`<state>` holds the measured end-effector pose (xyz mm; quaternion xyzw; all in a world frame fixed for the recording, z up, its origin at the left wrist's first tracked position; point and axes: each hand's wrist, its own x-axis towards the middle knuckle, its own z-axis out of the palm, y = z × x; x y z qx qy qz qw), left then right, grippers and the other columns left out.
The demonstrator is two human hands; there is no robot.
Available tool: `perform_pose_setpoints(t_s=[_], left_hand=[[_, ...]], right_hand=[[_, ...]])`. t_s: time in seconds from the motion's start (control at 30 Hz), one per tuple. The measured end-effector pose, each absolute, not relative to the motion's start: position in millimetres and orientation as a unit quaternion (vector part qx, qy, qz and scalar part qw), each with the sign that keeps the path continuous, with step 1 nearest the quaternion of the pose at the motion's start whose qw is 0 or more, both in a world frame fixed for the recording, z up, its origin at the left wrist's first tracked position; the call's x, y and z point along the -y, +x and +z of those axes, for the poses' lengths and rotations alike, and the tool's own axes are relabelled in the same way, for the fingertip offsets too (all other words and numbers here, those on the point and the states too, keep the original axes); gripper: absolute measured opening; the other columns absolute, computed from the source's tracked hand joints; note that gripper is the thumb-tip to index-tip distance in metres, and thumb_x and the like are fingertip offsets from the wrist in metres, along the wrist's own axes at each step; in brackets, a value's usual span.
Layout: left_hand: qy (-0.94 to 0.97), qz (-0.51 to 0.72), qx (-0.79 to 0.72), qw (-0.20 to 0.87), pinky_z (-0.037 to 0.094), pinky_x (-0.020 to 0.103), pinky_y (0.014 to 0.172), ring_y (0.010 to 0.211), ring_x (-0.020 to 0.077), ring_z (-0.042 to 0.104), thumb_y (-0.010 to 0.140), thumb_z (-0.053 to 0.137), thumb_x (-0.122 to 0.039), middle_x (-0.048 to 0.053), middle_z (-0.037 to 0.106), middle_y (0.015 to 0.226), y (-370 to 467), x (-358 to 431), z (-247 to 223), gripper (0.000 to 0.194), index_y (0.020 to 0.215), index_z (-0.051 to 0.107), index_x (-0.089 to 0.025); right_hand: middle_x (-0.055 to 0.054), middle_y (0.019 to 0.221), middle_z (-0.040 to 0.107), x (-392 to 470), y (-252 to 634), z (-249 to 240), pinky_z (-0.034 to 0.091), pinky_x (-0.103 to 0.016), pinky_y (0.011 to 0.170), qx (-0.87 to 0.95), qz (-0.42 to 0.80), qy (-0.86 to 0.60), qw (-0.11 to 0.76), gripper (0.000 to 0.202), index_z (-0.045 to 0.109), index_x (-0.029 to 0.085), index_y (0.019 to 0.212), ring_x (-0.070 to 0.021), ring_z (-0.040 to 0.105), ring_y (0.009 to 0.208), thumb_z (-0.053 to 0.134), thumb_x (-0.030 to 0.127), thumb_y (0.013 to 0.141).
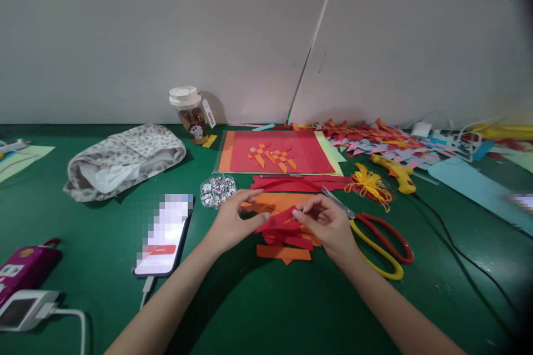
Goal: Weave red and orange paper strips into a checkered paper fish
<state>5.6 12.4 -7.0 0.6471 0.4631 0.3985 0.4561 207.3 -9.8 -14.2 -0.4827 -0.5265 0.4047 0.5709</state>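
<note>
My right hand [327, 224] pinches the end of a red paper strip [283, 217] between thumb and fingertips. Across from it, my left hand [237, 219] has its fingers and thumb apart; the thumb tip is by the strip's left end, and I cannot tell whether it touches. Beneath both hands lie more red strips [291, 239] and orange paper strips [283, 252]. Scissors [377, 238] with one red and one yellow handle rest beside my right hand. Close to my left hand is a round clear container of googly eyes [217, 191].
Behind the hands lies a red sheet [241, 144] bearing two woven paper fish [272, 156]. A yellow glue gun [395, 173], yellow cord [370, 184] and paper scraps [375, 136] lie right. Left are a phone [166, 233], a lidded cup [191, 113] and a patterned cloth [125, 161].
</note>
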Motion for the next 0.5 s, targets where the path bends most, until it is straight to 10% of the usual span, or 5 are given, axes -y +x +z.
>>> perform_pose_setpoints(t_s=[0.5], left_hand=[[0.604,0.36,-0.428,0.568,0.048,0.024,0.056,0.06,0.0146,0.062,0.075,0.065,-0.034,0.006,0.071,0.071,25,7,-10,0.021,0.081,0.071,-0.016]], right_hand=[[-0.001,0.073,0.067,16,200,-9,0.054,-0.028,0.065,0.524,0.41,-0.457,0.591,0.024,0.054,0.022,0.072,-0.0155,0.065,0.07,0.076,0.028,0.065]])
